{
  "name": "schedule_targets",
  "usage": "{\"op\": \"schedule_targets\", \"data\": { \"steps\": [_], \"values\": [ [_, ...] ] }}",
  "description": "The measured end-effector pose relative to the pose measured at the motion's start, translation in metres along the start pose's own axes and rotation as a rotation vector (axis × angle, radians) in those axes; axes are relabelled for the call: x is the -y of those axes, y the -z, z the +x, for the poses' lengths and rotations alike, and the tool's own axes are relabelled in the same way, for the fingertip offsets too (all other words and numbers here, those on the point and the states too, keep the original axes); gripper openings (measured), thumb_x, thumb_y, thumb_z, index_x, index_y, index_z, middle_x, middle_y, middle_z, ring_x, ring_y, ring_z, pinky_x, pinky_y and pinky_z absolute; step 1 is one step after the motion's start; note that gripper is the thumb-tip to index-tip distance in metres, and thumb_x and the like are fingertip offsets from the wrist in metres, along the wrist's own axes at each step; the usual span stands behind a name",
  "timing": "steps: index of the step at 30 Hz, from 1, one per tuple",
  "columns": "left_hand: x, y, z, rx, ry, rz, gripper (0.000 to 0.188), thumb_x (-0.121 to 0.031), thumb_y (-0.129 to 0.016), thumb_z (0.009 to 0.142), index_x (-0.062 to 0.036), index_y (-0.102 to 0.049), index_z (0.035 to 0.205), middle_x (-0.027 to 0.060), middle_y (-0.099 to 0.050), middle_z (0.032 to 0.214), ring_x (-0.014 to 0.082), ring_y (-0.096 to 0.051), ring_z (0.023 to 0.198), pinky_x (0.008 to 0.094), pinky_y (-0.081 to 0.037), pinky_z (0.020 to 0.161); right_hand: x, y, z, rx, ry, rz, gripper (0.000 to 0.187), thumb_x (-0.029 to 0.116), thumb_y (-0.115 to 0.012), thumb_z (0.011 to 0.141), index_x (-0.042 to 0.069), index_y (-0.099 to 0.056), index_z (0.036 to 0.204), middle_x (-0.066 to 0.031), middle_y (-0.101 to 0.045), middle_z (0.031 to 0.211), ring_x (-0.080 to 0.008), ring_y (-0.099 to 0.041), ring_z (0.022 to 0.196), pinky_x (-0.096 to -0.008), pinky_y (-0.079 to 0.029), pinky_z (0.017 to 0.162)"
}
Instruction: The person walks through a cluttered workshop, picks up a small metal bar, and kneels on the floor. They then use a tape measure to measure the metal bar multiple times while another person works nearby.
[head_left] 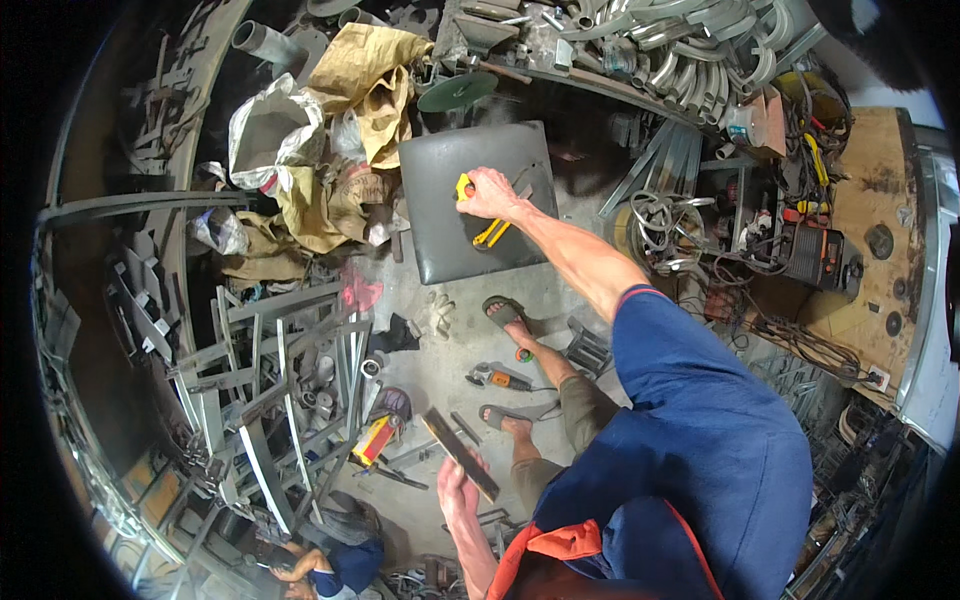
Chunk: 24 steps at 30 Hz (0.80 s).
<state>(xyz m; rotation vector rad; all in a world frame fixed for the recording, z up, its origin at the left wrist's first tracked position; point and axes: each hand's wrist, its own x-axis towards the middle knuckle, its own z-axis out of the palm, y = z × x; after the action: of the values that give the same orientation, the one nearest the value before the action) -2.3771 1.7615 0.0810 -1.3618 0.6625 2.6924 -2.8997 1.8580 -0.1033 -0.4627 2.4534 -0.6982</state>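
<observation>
My right hand (491, 194) reaches over a dark grey square-topped stool or small table (435, 245). Its fingers are closed around a yellow tape measure (463, 188). Just below that hand, a yellow-and-black hand tool (491, 236) lies on the grey top; its exact kind is unclear. My left hand (459, 487) is lower in the view, gripping a flat, narrow brownish strip (458, 452) that slants across the fingers. Whether the strip is wood or metal I cannot tell.
An orange angle grinder (505, 378) lies on the floor between my sandalled feet. Metal profiles (265, 455) crowd the left, near sacks (275, 130). A shelf of curved metal pieces (690, 70) stands behind. Another person (345, 565) is at lower left.
</observation>
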Motion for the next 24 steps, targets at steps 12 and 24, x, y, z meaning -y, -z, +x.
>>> {"op": "schedule_targets", "data": {
  "steps": [12, 24],
  "values": [
    [-0.077, -0.103, 0.055, 0.32, -0.143, 0.087, 0.049, -0.022, -0.078, 0.085, 0.0015, -0.06, 0.124, 0.0143, -0.062, 0.123, 0.0338, -0.055, 0.125, 0.052, -0.042, 0.107, 0.124, 0.076, -0.295, 0.619, 0.363, 0.56, 0.09, 0.018, -0.078, 0.073, 0.0, -0.031, 0.147, -0.0205, -0.067, 0.11, -0.0336, -0.067, 0.098, -0.0409, -0.054, 0.085],
    [-0.09, -0.138, -0.026, 0.366, -0.115, 0.34, 0.055, -0.017, -0.076, 0.087, 0.0057, -0.052, 0.131, 0.0198, -0.061, 0.128, 0.0277, -0.061, 0.116, 0.0456, -0.049, 0.103, 0.164, 0.107, -0.387, 0.436, 0.508, 0.335, 0.073, 0.013, -0.067, 0.074, -0.003, -0.039, 0.14, -0.0234, -0.062, 0.084, -0.0413, -0.062, 0.088, -0.0491, -0.049, 0.074]
  ]
}}
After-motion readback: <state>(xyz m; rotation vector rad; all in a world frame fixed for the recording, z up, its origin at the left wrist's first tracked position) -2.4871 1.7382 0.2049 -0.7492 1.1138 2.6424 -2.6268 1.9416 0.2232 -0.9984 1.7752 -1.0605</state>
